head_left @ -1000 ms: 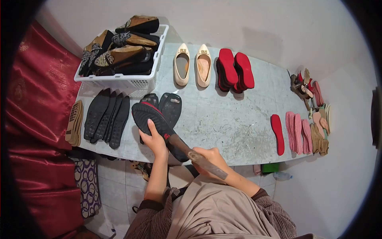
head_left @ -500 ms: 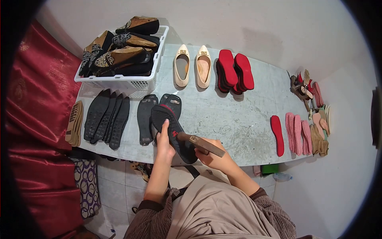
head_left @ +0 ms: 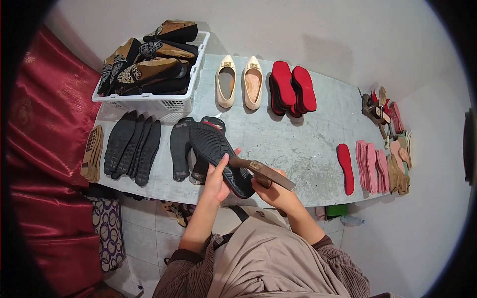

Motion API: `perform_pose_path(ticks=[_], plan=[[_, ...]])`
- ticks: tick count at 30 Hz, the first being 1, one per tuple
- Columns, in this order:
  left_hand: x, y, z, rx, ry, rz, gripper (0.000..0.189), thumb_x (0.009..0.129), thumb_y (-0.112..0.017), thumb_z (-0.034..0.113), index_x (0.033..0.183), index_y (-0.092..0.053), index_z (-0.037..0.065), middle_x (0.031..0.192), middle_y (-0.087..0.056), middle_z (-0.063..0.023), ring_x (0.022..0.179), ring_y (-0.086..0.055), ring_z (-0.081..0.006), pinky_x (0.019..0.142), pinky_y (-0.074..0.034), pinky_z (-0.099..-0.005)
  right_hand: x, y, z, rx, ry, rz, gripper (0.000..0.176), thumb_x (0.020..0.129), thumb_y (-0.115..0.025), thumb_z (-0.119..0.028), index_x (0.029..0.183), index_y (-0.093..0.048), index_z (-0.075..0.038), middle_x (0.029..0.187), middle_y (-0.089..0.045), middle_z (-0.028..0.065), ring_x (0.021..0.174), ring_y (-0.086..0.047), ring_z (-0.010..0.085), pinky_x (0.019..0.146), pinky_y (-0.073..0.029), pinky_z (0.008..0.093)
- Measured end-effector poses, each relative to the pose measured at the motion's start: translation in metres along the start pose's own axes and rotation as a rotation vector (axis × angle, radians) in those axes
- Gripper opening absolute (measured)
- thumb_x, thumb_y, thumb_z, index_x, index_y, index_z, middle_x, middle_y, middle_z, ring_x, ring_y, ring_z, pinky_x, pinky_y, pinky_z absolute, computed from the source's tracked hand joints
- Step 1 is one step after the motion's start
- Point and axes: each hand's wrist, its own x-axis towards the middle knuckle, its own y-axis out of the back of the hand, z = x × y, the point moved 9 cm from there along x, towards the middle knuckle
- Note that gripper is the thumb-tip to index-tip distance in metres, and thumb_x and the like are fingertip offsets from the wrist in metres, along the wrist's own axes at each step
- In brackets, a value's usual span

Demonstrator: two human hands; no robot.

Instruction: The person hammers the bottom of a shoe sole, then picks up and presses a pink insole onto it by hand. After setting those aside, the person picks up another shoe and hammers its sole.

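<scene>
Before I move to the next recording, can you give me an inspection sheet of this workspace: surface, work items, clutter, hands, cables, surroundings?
Surface: grey table, scuffed and marked.
Work items: black sole, tread up; hammer, head close to it, contact unclear.
Clutter: white basket heaped with shoes; cream shoes; red stacks; pink insoles at right.
Hands: left hand grips the sole; right hand holds the hammer.
Cables: nothing seen.
Surroundings: red curtain left; pale wall behind.
</scene>
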Motion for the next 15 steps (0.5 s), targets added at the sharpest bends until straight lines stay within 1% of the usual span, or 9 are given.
perform_pose_path(ticks=[2, 4, 6, 7, 10, 11, 13, 14, 15], plan=[[0.001, 0.006, -0.001, 0.018, -0.018, 0.018, 0.043, 0.090, -0.055, 0.018, 0.127, -0.035, 0.012, 0.109, -0.057, -0.0125, 0.095, -0.058, -0.0247, 0.079, -0.052, -0.0408, -0.001, 0.002, -0.004, 0.025, -0.015, -0.005, 0.015, 0.072, -0.060, 0.000, 0.087, -0.056, 0.000, 0.061, -0.054, 0.0142, 0.051, -0.053, 0.0264, 0.052, -0.043, 0.0321], [0.004, 0.013, -0.003, 0.036, -0.033, 0.040, 0.040, 0.090, -0.056, 0.016, 0.125, -0.038, 0.012, 0.109, -0.056, -0.0129, 0.092, -0.059, -0.0251, 0.077, -0.053, -0.0408, -0.004, 0.004, -0.010, -0.030, 0.018, -0.010, 0.016, 0.072, -0.060, 0.000, 0.088, -0.056, -0.001, 0.059, -0.053, 0.0125, 0.049, -0.052, 0.0244, 0.051, -0.043, 0.0311], [0.006, 0.021, 0.006, 0.070, -0.160, 0.117, 0.034, 0.089, -0.056, 0.016, 0.119, -0.040, 0.009, 0.101, -0.057, -0.0112, 0.084, -0.060, -0.0250, 0.070, -0.054, -0.0405, -0.008, 0.009, -0.025, -0.034, -0.009, -0.017, 0.015, 0.073, -0.059, 0.001, 0.088, -0.056, -0.002, 0.059, -0.053, 0.0123, 0.049, -0.053, 0.0243, 0.050, -0.043, 0.0309], [0.005, 0.021, 0.008, 0.070, -0.160, 0.118, 0.034, 0.089, -0.056, 0.016, 0.119, -0.040, 0.009, 0.101, -0.057, -0.0112, 0.084, -0.060, -0.0250, 0.070, -0.054, -0.0405, -0.009, 0.011, -0.028, -0.043, -0.034, -0.017, 0.015, 0.073, -0.059, 0.001, 0.087, -0.055, -0.002, 0.058, -0.053, 0.0120, 0.049, -0.054, 0.0242, 0.050, -0.043, 0.0307], [0.002, 0.015, 0.014, 0.029, -0.188, 0.135, 0.031, 0.089, -0.055, 0.015, 0.114, -0.039, 0.007, 0.094, -0.056, -0.0105, 0.076, -0.060, -0.0238, 0.061, -0.055, -0.0378, -0.011, 0.003, -0.027, -0.033, 0.009, -0.069, 0.013, 0.074, -0.058, 0.001, 0.086, -0.054, -0.002, 0.059, -0.054, 0.0120, 0.049, -0.055, 0.0246, 0.050, -0.044, 0.0310], [0.002, 0.015, 0.012, 0.030, -0.185, 0.129, 0.031, 0.089, -0.055, 0.015, 0.114, -0.039, 0.007, 0.094, -0.056, -0.0105, 0.076, -0.060, -0.0238, 0.061, -0.055, -0.0378, -0.012, 0.003, -0.022, -0.035, 0.008, -0.063, 0.013, 0.074, -0.058, 0.001, 0.086, -0.054, -0.002, 0.059, -0.054, 0.0120, 0.049, -0.055, 0.0246, 0.050, -0.044, 0.0310], [0.002, 0.011, 0.016, 0.223, -0.254, 0.113, 0.033, 0.090, -0.052, 0.011, 0.118, -0.035, 0.008, 0.093, -0.056, -0.0123, 0.072, -0.060, -0.0221, 0.062, -0.054, -0.0346, -0.011, -0.008, -0.003, -0.037, -0.114, -0.159, 0.012, 0.074, -0.057, 0.001, 0.085, -0.054, -0.003, 0.059, -0.054, 0.0129, 0.049, -0.057, 0.0255, 0.050, -0.044, 0.0314], [0.002, 0.010, 0.014, 0.218, -0.233, 0.105, 0.031, 0.090, -0.052, 0.011, 0.116, -0.035, 0.007, 0.092, -0.056, -0.0125, 0.070, -0.060, -0.0218, 0.061, -0.054, -0.0346, -0.011, -0.005, -0.008, -0.044, -0.060, -0.156, 0.012, 0.075, -0.057, 0.001, 0.086, -0.054, -0.003, 0.058, -0.054, 0.0134, 0.050, -0.058, 0.0254, 0.050, -0.044, 0.0313], [0.002, 0.010, 0.015, 0.217, -0.233, 0.113, 0.031, 0.090, -0.052, 0.011, 0.116, -0.035, 0.007, 0.092, -0.056, -0.0125, 0.070, -0.060, -0.0218, 0.061, -0.054, -0.0346, -0.012, -0.003, -0.013, -0.041, -0.062, -0.162, 0.012, 0.075, -0.057, 0.001, 0.086, -0.054, -0.003, 0.058, -0.054, 0.0134, 0.050, -0.058, 0.0254, 0.050, -0.044, 0.0313]])
